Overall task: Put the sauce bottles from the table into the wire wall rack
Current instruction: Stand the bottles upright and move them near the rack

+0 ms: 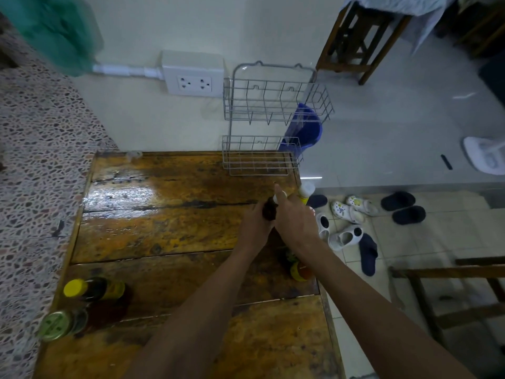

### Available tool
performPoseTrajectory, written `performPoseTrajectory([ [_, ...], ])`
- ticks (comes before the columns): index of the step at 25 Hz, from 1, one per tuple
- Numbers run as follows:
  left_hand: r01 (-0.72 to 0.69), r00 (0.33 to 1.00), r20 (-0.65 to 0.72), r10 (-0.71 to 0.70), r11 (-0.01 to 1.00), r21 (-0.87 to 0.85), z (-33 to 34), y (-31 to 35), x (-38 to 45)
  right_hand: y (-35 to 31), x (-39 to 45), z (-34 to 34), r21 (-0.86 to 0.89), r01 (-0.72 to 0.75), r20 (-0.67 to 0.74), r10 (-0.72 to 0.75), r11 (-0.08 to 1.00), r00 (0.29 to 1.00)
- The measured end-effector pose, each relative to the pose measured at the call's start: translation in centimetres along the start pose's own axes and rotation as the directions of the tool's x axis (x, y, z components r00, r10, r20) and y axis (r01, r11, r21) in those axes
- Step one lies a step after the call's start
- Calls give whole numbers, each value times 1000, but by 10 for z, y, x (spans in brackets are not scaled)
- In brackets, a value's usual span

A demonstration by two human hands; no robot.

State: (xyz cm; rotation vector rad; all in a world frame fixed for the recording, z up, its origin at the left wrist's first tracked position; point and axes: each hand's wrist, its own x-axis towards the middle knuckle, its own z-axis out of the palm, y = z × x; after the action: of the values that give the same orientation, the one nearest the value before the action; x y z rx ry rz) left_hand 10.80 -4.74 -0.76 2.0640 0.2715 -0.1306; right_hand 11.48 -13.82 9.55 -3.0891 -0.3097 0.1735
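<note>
The wire wall rack [276,102] hangs on the wall past the far right corner of the wooden table [164,233]; both of its baskets, upper and lower [259,160], hold nothing. My left hand [255,224] grips a dark sauce bottle [269,212] near the table's right edge. My right hand [296,220] crosses close beside it and holds a yellow bottle with a white cap [306,192], index finger stretched out. Another labelled bottle [299,270] stands under my right forearm. A yellow-capped dark bottle [90,289] and a green-lidded bottle [62,322] stand at the near left.
A wall socket [194,77] sits left of the rack. A blue plastic bin [307,129] stands on the floor behind it. Several shoes [347,225] lie on the floor right of the table. A terrazzo counter [35,160] borders the table's left side.
</note>
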Motion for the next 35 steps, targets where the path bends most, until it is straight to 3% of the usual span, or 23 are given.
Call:
performPoseTrajectory([
  [4, -14, 999, 38, 15, 1000, -24, -15, 0, -12, -3, -10, -12, 92, 6, 27, -8, 996, 1000],
  [7, 69, 997, 30, -71, 995, 70, -33, -9, -42, -15, -31, -22, -29, 64, -74, -66, 998, 995],
  [9, 105, 994, -32, -102, 988, 112, -48, -24, -70, -32, -47, -22, -86, 190, -118, -200, 978, 973],
  [13, 189, 964, -179, -195, 981, -48, -85, -64, -149, -93, -66, -5, -56, 508, -27, -510, 859, 860],
  [15, 264, 911, -326, -251, 965, -7, -102, -90, -192, -135, -77, 1, -38, 625, -39, -626, 780, 779],
  [20, 480, 678, -539, -499, 857, -189, -145, -143, -276, -229, -113, 9, 12, 823, -135, -815, 567, 564],
  [22, 516, 590, -591, -550, 820, -248, -162, -153, -286, -253, -124, 12, 18, 859, -144, -849, 511, 508],
  [24, 512, 549, -619, -562, 811, -283, -179, -158, -282, -269, -132, 15, -1, 878, -100, -873, 479, 477],
  [27, 344, 637, -647, -419, 905, -248, -204, -167, -263, -283, -135, 19, -4, 884, -46, -883, 467, 467],
  [30, 339, 742, -587, -323, 937, -86, -220, -176, -246, -294, -134, 20, 7, 873, -23, -872, 488, 488],
  [32, 342, 745, -583, -323, 936, -82, -225, -179, -241, -301, -135, 20, 11, 865, -14, -865, 501, 501],
  [35, 304, 730, -574, -370, 929, -212, -223, -176, -245, -308, -137, 20, 12, 858, 5, -858, 513, 513],
])
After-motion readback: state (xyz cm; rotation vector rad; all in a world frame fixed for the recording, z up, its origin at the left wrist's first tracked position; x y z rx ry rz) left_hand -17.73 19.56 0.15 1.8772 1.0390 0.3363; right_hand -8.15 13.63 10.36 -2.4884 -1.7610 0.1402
